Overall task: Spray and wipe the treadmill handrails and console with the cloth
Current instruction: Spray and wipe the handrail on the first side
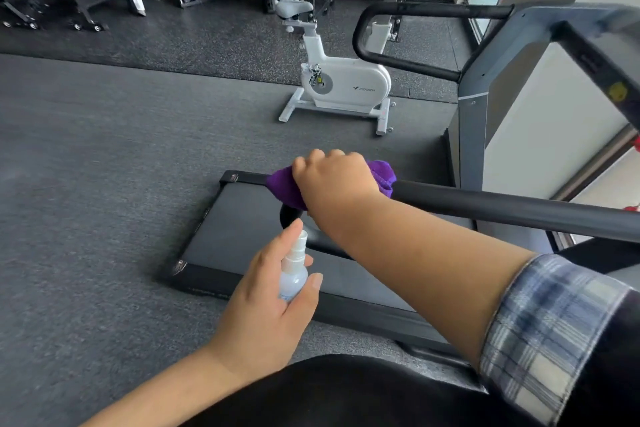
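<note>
While the right hand [332,177] grips the purple cloth [382,177] around the near handrail [519,208], the left hand [273,291] holds the spray bottle [293,274] at six o'clock; aimed badly, it might wet the belt [242,236].

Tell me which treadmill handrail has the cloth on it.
The near handrail, the one closest to the camera: the right hand grips the purple cloth around its end. The far handrail is bare.

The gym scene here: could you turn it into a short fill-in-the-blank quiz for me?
1. The right hand presses a cloth of ____ colour on the handrail.
2. The left hand holds a small ____ bottle.
3. The exercise bike behind is ____ in colour.

Missing words: purple; spray; white
</note>
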Demonstrator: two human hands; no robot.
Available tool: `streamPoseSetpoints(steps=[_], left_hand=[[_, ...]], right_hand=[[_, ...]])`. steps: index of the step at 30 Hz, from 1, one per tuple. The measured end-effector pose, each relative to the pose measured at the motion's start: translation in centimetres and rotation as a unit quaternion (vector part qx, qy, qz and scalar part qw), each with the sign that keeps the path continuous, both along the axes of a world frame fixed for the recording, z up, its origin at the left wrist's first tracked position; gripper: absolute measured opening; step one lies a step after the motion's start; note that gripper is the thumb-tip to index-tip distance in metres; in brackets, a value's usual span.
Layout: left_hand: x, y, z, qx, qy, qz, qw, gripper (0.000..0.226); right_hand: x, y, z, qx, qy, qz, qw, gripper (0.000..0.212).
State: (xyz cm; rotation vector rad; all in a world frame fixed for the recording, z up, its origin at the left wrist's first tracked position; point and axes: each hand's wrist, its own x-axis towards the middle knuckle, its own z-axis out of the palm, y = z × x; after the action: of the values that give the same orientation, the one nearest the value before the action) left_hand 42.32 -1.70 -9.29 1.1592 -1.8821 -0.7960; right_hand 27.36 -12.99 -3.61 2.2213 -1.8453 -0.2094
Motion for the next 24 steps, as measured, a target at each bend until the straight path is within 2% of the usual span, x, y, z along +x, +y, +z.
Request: streamPoseSetpoints(steps=[2,5,9,13,16,20,24], left_hand=[[0.6,-0.6,-0.1,-0.006,0.007,-0.007,1.000,0.063],[1.4,-1.3,-0.3,-0.009,0.014,-0.012,1.000,0.065],[2.4,-2.0,-0.6,-0.005,0.025,-0.021,0.999,0.067],[2.9,-2.3,-0.8,-0.006,0.041,-0.033,0.999,0.068],[2.7,-2.3,-0.7,0.005,0.043,-0.048,0.998,0.066],[1.2,-2.0,-0.3,-0.011,0.044,-0.069,0.997,0.074],[-1.8,-1.4,0.3,-0.015,0.032,-0.095,0.995,0.069]], right_hand=[[1.7,-1.0,-0.1,0.025,0.038,0.013,0.999,0.053],[3.9,-2.3,-0.8,0.038,0.121,0.044,0.991,0.038],[6.1,-2.9,-2.6,0.062,0.250,0.097,0.961,0.034],[6.9,-2.8,-3.3,0.076,0.293,0.124,0.945,0.032],[6.4,-1.9,-2.5,0.065,0.232,0.113,0.964,0.032],[3.6,-0.5,-1.5,-0.004,0.075,0.086,0.993,0.036],[-1.8,1.7,-0.4,-0.035,-0.047,0.012,0.998,0.076]])
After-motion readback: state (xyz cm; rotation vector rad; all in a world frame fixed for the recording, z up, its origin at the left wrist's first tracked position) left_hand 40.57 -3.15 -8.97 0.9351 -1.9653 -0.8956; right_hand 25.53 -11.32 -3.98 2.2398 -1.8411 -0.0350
